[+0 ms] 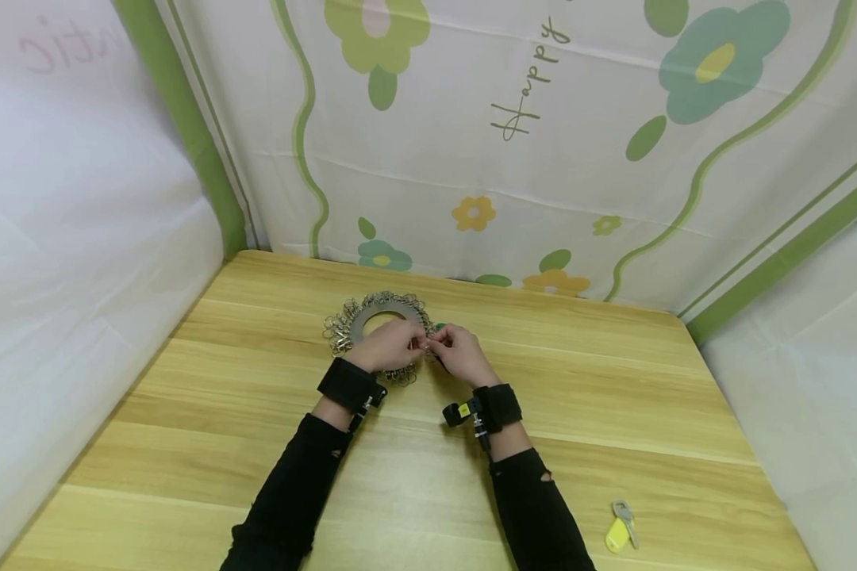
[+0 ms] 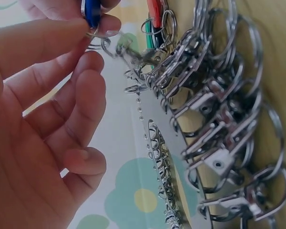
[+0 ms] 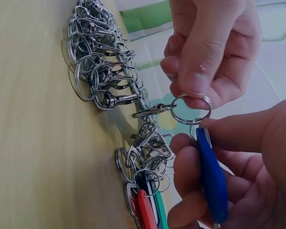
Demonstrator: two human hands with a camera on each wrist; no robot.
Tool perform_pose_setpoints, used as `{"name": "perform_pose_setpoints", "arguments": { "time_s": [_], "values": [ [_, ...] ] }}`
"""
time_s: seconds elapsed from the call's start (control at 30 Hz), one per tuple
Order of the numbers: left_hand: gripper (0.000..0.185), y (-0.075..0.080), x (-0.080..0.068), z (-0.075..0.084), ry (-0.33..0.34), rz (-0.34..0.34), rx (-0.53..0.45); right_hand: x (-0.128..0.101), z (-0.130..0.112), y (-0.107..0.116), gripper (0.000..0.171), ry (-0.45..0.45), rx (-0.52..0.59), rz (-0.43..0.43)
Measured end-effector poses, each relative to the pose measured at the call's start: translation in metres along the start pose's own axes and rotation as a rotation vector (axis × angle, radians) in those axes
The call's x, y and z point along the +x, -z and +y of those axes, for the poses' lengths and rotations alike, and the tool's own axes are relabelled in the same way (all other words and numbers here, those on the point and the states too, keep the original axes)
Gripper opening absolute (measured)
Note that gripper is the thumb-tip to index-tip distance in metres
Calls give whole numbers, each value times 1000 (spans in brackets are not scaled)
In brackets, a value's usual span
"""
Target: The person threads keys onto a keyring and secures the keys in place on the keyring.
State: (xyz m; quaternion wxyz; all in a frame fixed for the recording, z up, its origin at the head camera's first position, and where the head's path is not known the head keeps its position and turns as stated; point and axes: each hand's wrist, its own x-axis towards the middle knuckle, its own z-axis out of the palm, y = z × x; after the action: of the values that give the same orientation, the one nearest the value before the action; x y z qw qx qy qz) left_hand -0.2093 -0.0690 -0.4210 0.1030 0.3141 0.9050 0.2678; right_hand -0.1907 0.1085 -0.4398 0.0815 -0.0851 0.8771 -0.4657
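Left hand (image 1: 389, 345): its thumb and first finger pinch a small split ring (image 3: 190, 109). The other fingers hang loose. Pinching holds the ring steady so the other hand can work on it.
Right hand (image 1: 460, 353): its fingers curl round a blue tag (image 3: 210, 179) and press the tag's top end against the same ring. The two hands meet fingertip to fingertip.
Split ring: it hangs on a clip (image 3: 150, 111) that sticks out from the big metal ring (image 1: 378, 327), so it stays just above the table.
Big metal ring: it lies flat on the table (image 1: 614, 381), far from the person and a bit left. Lots of silver clips (image 2: 214, 124) hang all round its edge, like petals.
Red and green tags (image 3: 148, 207): these hang on clips right next to the blue tag.
Yellow tag with a key (image 1: 620, 531): it lies alone on the near right of the table, well apart from the hands.
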Motion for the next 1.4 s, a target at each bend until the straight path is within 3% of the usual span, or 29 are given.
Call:
{"name": "perform_pose_setpoints", "arguments": {
  "time_s": [0.83,1.2,1.4],
  "values": [
    [17,0,-2,3,21,13,85,0,-1,1,8,44,-21,-73],
    [14,0,-2,6,78,25,55,-2,-3,2,7,54,-8,-80],
    [17,-1,-1,5,70,27,33,-2,-4,1,9,49,3,-58]
  ]
}}
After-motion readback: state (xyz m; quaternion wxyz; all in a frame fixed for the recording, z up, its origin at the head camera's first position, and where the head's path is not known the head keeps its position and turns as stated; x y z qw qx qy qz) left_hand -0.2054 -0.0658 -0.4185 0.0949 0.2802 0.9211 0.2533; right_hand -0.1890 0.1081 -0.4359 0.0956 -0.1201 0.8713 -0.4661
